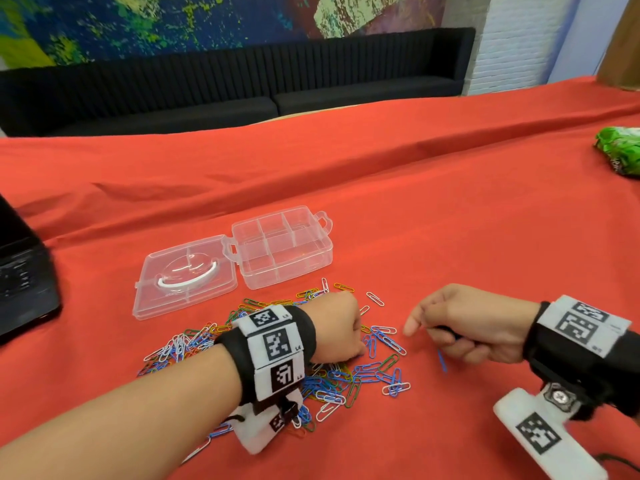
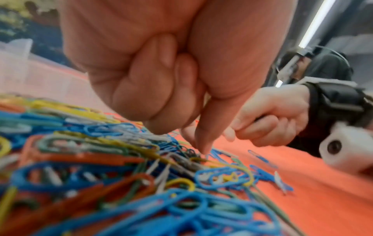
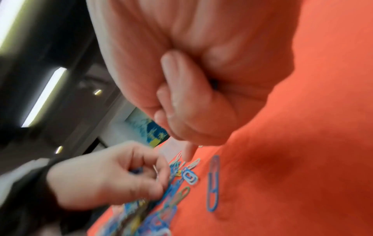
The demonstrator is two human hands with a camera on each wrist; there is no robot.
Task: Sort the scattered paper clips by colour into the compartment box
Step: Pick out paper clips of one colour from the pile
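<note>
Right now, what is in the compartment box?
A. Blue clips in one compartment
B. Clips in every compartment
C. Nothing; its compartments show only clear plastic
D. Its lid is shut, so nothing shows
C: the compartment box stands open with its lid laid flat beside it, and every compartment shows bare, while the paper clips lie in a pile on the red cloth.

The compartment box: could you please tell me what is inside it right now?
The compartment box looks empty: red cloth shows through its clear compartments. The paper clips lie on the cloth nearer the person.
</note>
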